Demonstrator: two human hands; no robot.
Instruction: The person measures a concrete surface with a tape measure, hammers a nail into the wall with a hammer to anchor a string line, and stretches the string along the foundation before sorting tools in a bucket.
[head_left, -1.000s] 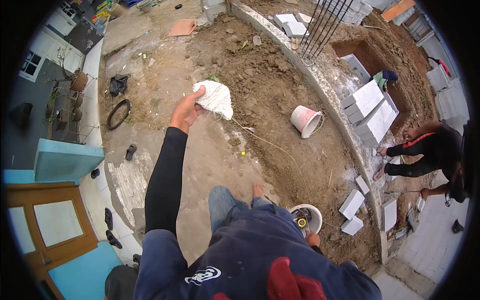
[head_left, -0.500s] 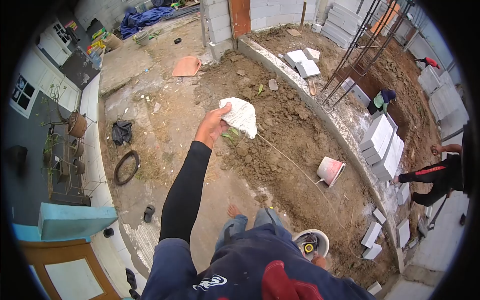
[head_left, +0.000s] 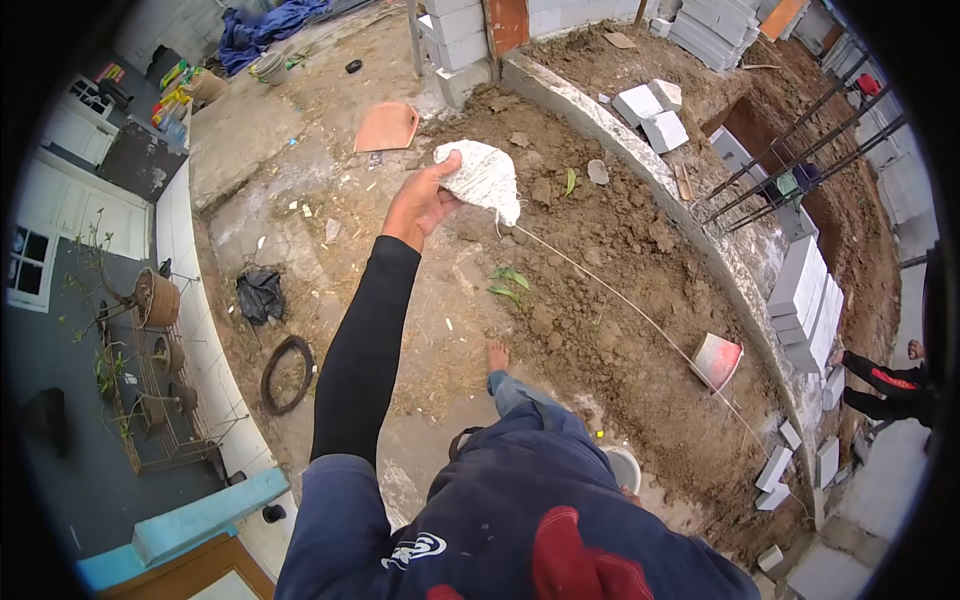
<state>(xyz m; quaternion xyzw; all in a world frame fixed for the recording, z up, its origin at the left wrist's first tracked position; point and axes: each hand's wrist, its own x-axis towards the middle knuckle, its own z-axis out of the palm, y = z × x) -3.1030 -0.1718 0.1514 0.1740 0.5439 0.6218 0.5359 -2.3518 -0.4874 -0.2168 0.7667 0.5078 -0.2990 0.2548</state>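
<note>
My left hand (head_left: 424, 203) is stretched out ahead, its thumb on top of a flat white bundle of string (head_left: 481, 178). A thin string (head_left: 610, 288) runs from the bundle's lower corner across the soil to the lower right. My right hand (head_left: 629, 492) is mostly hidden by my body; a bit of it shows at the rim of a whitish bucket (head_left: 627, 467) by my right side. The bucket's contents are barely visible.
A concrete ledge (head_left: 640, 180) curves along the right, with stacked white blocks (head_left: 800, 300) and steel bars (head_left: 800, 145) beside it. A white-and-red bucket (head_left: 716, 362) lies tipped on the soil. Two people are at the right. A tyre-like ring (head_left: 287, 375) lies left.
My view has shifted forward and turned, and the ground objects sit differently in it. My left hand still holds the string bundle. The bucket by my right side is now more hidden by my body.
</note>
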